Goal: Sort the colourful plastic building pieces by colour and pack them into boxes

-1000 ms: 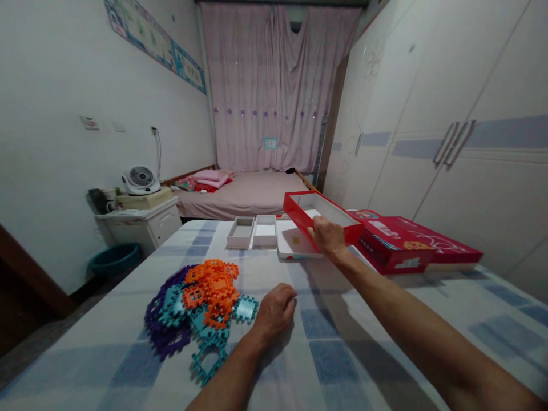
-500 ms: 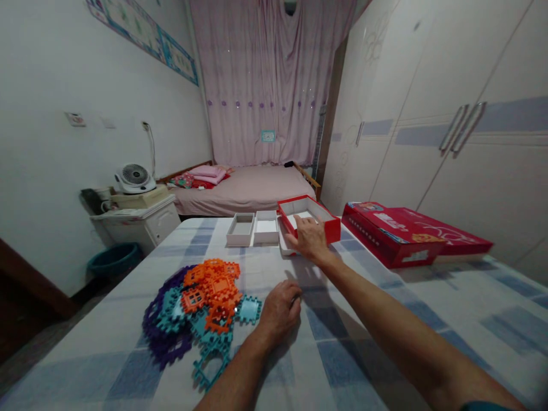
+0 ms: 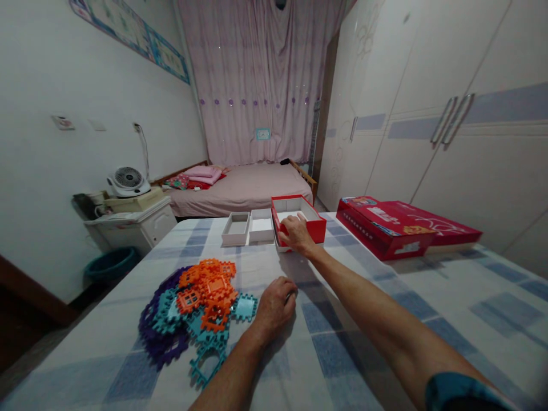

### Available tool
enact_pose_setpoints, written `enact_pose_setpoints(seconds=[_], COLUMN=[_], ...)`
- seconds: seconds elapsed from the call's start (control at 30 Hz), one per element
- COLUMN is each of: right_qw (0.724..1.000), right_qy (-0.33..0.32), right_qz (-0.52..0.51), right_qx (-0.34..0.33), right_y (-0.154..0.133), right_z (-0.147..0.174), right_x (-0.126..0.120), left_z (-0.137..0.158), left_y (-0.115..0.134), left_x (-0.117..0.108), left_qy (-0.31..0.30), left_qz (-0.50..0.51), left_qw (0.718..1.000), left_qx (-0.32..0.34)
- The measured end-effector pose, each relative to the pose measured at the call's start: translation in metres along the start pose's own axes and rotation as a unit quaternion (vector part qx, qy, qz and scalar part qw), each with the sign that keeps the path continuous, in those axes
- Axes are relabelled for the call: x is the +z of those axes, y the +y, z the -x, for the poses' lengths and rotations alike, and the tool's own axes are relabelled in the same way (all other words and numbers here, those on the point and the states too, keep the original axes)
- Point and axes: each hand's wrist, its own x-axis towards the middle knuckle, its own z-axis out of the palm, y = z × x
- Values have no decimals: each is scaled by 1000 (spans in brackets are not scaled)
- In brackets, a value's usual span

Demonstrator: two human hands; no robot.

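Note:
My right hand [image 3: 297,234] reaches forward and grips the near wall of an open red box [image 3: 314,229] with a white inside, fingers over its rim. A white edge, perhaps of another box, shows below it. Two small open white boxes, a left one [image 3: 235,229] and a right one [image 3: 261,225], stand to its left. My left hand [image 3: 277,301] rests curled on the table; what its fingers hold, if anything, is hidden. Beside it lies a pile of orange interlocking plastic pieces [image 3: 209,285], teal pieces [image 3: 245,307] and purple pieces [image 3: 149,325].
A checked cloth covers the table [image 3: 355,365]. Red printed boxes [image 3: 381,225] lie at the right rear. Behind the table are a bed [image 3: 248,182] and a wardrobe [image 3: 428,165]; a small fan [image 3: 128,180] stands on a cabinet at left.
My right hand has shifted the red box slightly left and squared it over the white edge beneath. My left hand stays curled in about the same place. The camera view has turned slightly.

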Motion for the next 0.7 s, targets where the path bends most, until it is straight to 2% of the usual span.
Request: enact_pose_setpoints(seconds=[0.1,0.2,0.3,0.4,0.47,0.53,0.6,0.7], right_qw=[1000,997,988,963,945,941,938,925], right_qy=[6,63,115,136,123,83,52,40], right_qz=[-19,-25,29,123,176,214,250,293], right_qx=[-7,20,100,198,247,249,234,239], right_y=[0,13,49,100,132,154,165,167], right_z=[6,24,55,93,117,136,147,152], right_x=[-4,-14,-29,-49,-61,-72,-79,-85], left_z=[0,0,0,0,0,0,0,0], left_y=[-1,-1,-2,-2,-3,-2,-2,0], left_x=[0,0,-1,0,0,-1,-1,-3], left_qy=[-3,-9,-10,-5,-4,-6,-10,-15], left_qz=[-4,-7,-5,1,3,3,7,11], left_qw=[1000,1000,1000,1000,1000,1000,1000,1000], left_qx=[4,5,8,11,13,13,10,2])
